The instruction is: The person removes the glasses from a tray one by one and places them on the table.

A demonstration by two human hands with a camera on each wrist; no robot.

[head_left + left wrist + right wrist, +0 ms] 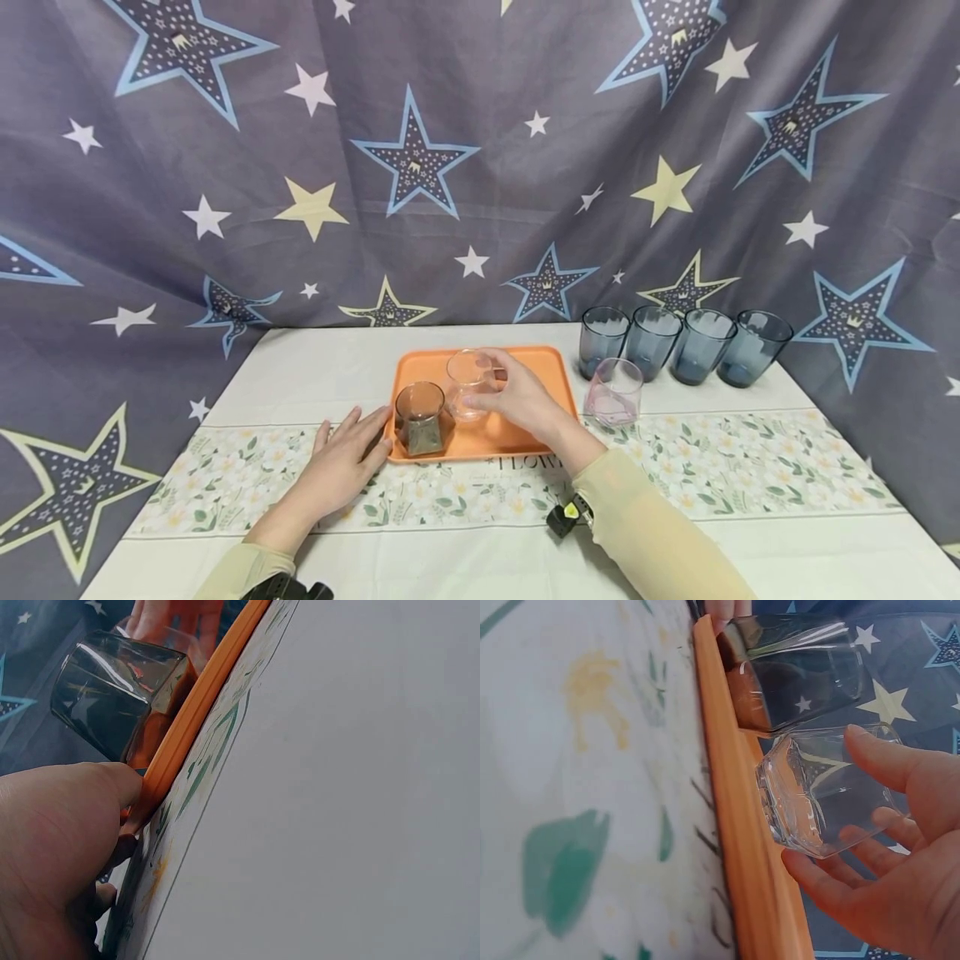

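Gripping 1 clear glass (465, 393), right hand (522, 402), touching orange tray (429, 365), left hand (341, 467) loosely spread

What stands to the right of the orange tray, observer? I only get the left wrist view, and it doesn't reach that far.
Observer: Four blue glasses in a row.
Operator: Anything in front of them?
Observer: Yes, a pink-tinted glass, by the row's left end.
Operator: And how is the other hand gripping its glass?
Observer: The right hand has its thumb on one side of the clear glass and its fingers on the other.
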